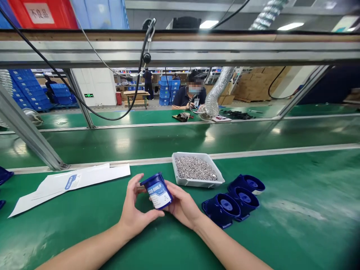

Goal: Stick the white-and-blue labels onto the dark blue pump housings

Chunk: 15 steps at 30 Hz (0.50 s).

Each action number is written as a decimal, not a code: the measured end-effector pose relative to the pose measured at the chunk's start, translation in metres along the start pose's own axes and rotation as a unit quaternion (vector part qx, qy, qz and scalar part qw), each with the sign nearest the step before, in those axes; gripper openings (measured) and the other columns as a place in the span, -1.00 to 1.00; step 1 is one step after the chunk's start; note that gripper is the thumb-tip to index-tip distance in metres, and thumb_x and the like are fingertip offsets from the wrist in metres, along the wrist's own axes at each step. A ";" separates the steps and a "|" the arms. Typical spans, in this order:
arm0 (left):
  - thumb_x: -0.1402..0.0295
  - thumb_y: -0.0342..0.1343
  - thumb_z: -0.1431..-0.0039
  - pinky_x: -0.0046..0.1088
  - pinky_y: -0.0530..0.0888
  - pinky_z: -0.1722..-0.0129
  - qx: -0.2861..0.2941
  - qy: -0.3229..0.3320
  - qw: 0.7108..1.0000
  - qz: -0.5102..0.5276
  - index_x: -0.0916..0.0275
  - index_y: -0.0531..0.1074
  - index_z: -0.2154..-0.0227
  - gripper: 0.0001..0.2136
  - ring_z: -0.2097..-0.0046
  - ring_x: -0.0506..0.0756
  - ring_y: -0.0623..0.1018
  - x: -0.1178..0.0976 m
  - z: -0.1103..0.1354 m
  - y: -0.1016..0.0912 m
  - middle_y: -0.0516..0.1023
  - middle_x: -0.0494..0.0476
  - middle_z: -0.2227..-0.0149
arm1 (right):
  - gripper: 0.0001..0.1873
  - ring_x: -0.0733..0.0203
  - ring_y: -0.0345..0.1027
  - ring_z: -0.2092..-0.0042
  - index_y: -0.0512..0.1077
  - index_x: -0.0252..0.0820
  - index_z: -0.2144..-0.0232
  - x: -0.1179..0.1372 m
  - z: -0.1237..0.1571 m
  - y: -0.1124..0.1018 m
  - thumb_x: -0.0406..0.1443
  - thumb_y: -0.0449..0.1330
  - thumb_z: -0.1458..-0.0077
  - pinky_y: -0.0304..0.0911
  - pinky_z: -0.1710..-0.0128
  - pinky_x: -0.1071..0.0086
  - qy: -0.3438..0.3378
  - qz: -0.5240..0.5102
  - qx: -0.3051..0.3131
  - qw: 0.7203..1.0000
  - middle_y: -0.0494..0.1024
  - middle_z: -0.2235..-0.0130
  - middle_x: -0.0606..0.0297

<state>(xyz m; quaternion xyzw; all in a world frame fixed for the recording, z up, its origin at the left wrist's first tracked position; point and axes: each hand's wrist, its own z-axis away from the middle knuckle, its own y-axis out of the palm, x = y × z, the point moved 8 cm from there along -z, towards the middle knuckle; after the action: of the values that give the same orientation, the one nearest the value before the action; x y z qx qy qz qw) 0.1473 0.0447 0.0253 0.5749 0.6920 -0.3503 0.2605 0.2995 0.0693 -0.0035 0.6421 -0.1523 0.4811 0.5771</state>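
Observation:
Between my two hands, a dark blue plastic housing (159, 193) with a white and blue printed label is held tilted above the green bench. My left hand (135, 212) curls round its left side, fingers at the rim and thumb near the bottom. From the right, my right hand (180, 204) grips the housing's side; some of its fingers are hidden behind it. Three similar blue housings (222, 210) lie close together to the right, open ends showing. Left of my hands are white label sheets (92, 180), one with a blue printed label on it.
Beyond my hands stands a white tray (180, 182) filled with small metal screws or pins. Blue parts (4, 176) show at the far left edge. A metal post (36, 131) rises at left, and a black cable (112, 119) hangs ahead. A co-worker (185, 97) sits across the line.

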 end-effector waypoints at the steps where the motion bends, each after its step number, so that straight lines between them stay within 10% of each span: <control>1: 0.27 0.51 0.00 -0.20 0.53 -0.11 -0.007 0.012 1.000 -0.015 0.02 0.12 -0.37 -0.07 -0.15 0.22 0.48 -0.002 0.000 -0.001 0.28 0.27 -0.29 | -0.39 0.10 0.51 0.08 0.55 -0.14 -0.07 -0.002 -0.001 0.001 0.02 0.47 -0.05 0.43 0.11 0.22 0.012 -0.004 0.011 1.000 0.61 0.00 0.12; 15: 0.64 0.17 -0.08 -0.19 0.36 -0.29 0.098 0.208 0.969 -0.090 0.20 0.18 -0.34 -0.26 -0.26 0.17 0.37 -0.035 0.007 0.012 0.32 0.28 -0.26 | 0.11 -0.04 0.50 -0.08 0.23 -0.34 -0.33 0.011 0.002 -0.009 0.00 0.57 0.12 0.37 -0.14 0.13 -0.064 0.272 -0.051 0.959 0.54 -0.14 -0.06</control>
<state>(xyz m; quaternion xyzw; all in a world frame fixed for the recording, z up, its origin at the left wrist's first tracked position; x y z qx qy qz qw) 0.1662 0.0189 0.0452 0.5934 0.7421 -0.3111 0.0200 0.3124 0.0735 0.0002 0.5753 -0.3826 0.5693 0.4456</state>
